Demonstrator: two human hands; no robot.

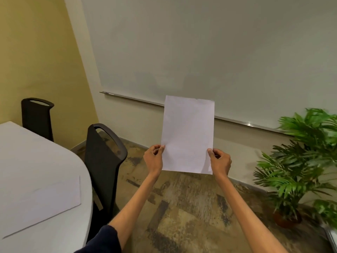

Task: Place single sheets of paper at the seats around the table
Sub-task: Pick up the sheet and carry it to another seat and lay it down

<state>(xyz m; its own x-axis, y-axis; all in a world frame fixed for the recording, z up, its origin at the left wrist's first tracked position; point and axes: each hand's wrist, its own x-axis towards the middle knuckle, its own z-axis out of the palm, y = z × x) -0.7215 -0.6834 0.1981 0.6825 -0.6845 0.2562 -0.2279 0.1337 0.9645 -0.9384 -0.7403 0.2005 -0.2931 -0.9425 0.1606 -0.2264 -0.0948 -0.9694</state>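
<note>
Patterned carpet (182, 216) covers the floor of a meeting room, with a whiteboard (200, 52) on the far wall and a potted plant (300, 161) at the right. At the left, part of a white table (36, 161) is seen, with two dark chairs (104, 161) drawn up to it.

One sheet (42, 205) is already laid flat on the table, near its edge and just beside the nearer chair, so that seat is judged served. No paper can be made out before the farther chair (36, 115), though little of the tabletop there is shown, and the rest of the table lies out of view; most of the task is therefore taken as left to do.

A held paper (187, 134) is kept upright in the air, well apart from the table, over the carpet and before the whiteboard. Its long axis runs nearly vertical, leaning slightly to the right, its face turned to the wearer. Whether it is a single sheet or a thin stack cannot be told from the edge.

The left hand (154, 159) is pinched on the lower left edge, and the right hand (219, 159) is pinched on the lower right edge, thumbs in front.
</note>
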